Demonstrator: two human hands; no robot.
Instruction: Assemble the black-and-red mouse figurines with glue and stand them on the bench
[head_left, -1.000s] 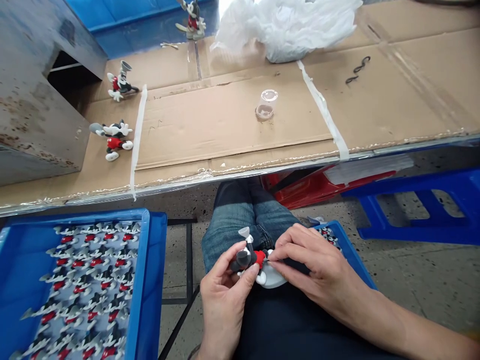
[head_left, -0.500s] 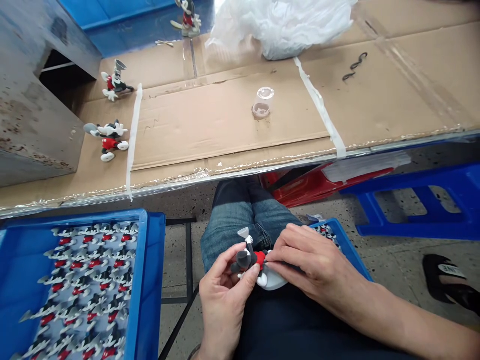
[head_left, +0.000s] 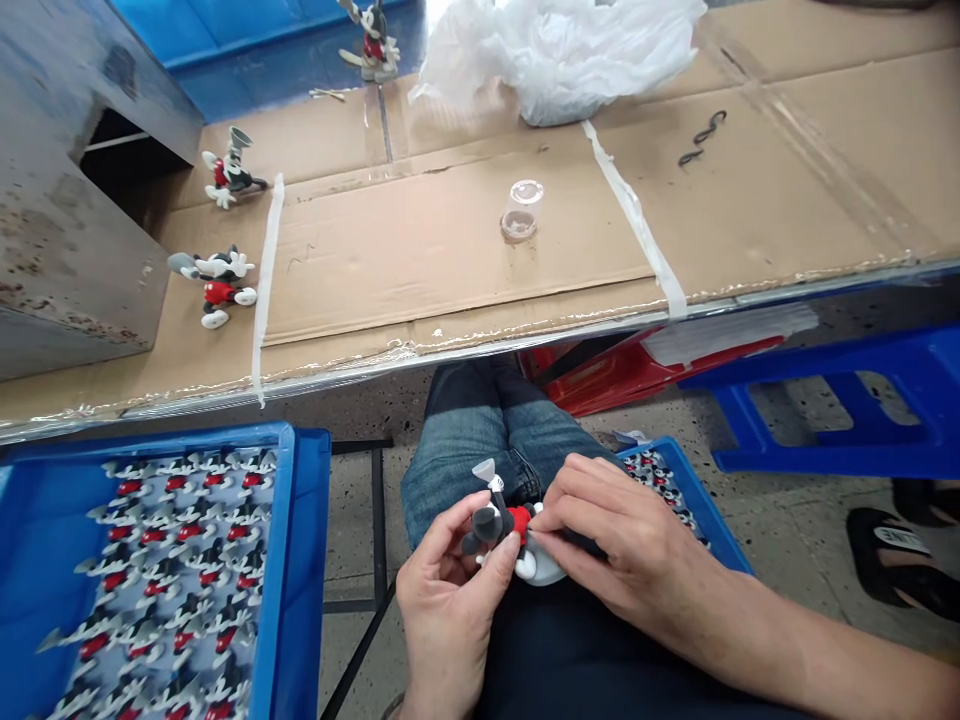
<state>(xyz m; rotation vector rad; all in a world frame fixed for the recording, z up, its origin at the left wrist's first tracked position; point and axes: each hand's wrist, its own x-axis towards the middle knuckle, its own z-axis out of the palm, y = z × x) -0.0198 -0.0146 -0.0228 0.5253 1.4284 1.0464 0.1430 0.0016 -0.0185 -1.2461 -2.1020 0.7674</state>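
Over my lap, my left hand (head_left: 457,580) is closed round a small cartoon mouse figurine (head_left: 517,520) with a black head, red shorts and a raised arm holding a grey, cone-shaped part. My right hand (head_left: 615,520) is pinched at the seat of the red shorts. What lies between its fingertips is too small and hidden to name. Below the figurine shows a pale rounded piece (head_left: 546,568), partly covered by the hands. Two more figurines, one lower (head_left: 217,288) and one upper (head_left: 232,172), lie on the cardboard at the left.
A blue crate (head_left: 289,560) of figurines stands at left, a smaller blue tray (head_left: 720,530) at right. The cardboard-covered table (head_left: 420,240) bears a clear cup (head_left: 521,212), black curly pieces (head_left: 703,132) and a white plastic bag (head_left: 570,60). A blue stool (head_left: 825,450) stands right.
My right fingertips have shifted slightly against the red shorts. The left hand keeps its hold on the figurine, almost still. The view has tilted a little.
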